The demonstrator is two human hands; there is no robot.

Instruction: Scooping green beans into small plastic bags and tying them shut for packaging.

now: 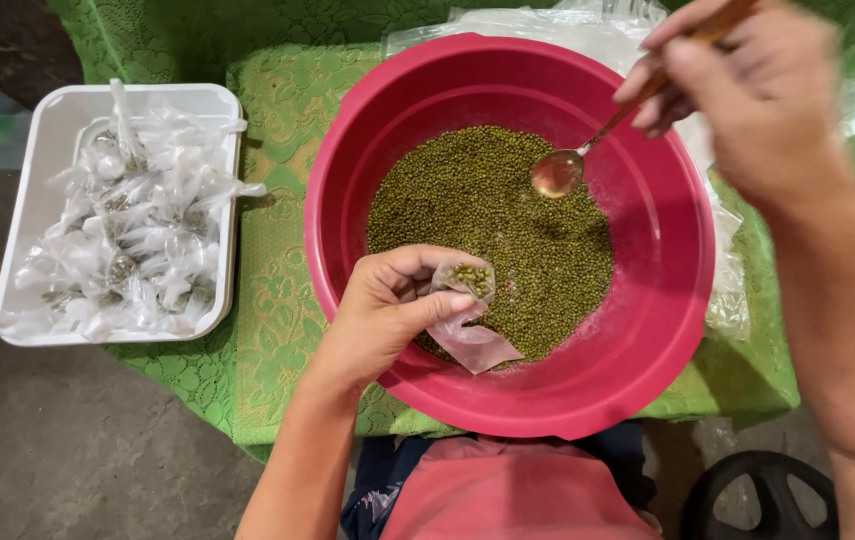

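Green beans [507, 225] fill the pink basin [647, 330]. Left hand [387, 310] pinches a small clear bag [467, 310] open over the basin's near side, some beans already inside. Right hand [747, 90] grips a spoon [572, 160], bowl resting on the beans. Best to keep the bag mouth wide and low, so spills fall back in.

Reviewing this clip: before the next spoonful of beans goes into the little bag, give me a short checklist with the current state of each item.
1. Left hand holds the small plastic bag over the pink basin: ok.
2. Bag mouth held open: ok, green beans show inside it.
3. Right hand grips the spoon: ok.
4. Spoon loaded: not ok, its bowl looks empty above the green beans.
5. Beans left in the basin: ok, a wide layer covers the bottom.
6. Room in the white tray of tied bags: cannot tell, it looks nearly full.
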